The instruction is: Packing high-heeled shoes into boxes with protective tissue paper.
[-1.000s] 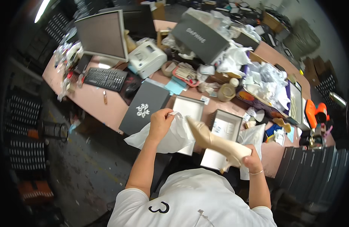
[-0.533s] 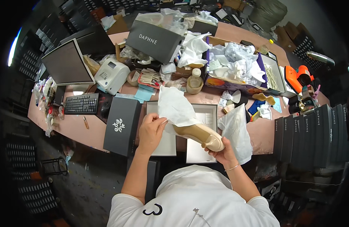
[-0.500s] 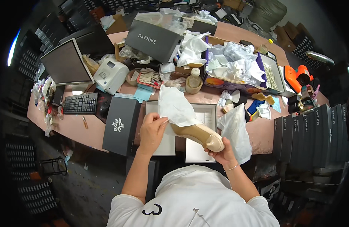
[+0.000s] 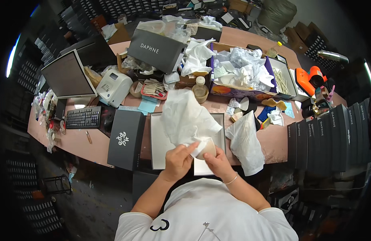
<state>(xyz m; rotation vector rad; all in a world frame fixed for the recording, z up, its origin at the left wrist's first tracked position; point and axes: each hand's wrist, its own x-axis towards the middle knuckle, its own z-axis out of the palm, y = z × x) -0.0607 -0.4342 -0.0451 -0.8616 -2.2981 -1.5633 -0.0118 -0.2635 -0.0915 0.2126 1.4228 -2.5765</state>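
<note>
A beige heeled shoe is mostly hidden inside a white shoe bag, with only its heel end showing. My right hand is closed round that heel end, thumb on top. My left hand is closed on the bag's mouth beside the shoe, its index finger lying along the white edge. Beneath the bag sits an open shoe box with a pale inside. A second white bag lies to the right of the box, its contents hidden.
A dark box lid lies on the left, near the keyboard and monitor. Farther back stand a label printer, a bottle and a purple carton of crumpled paper. Dark shoe boxes are lined up at right.
The bag has been drawn over most of the shoe, now covering its sole. My left hand has moved right and nearer me, close to my right hand, which has shifted slightly left.
</note>
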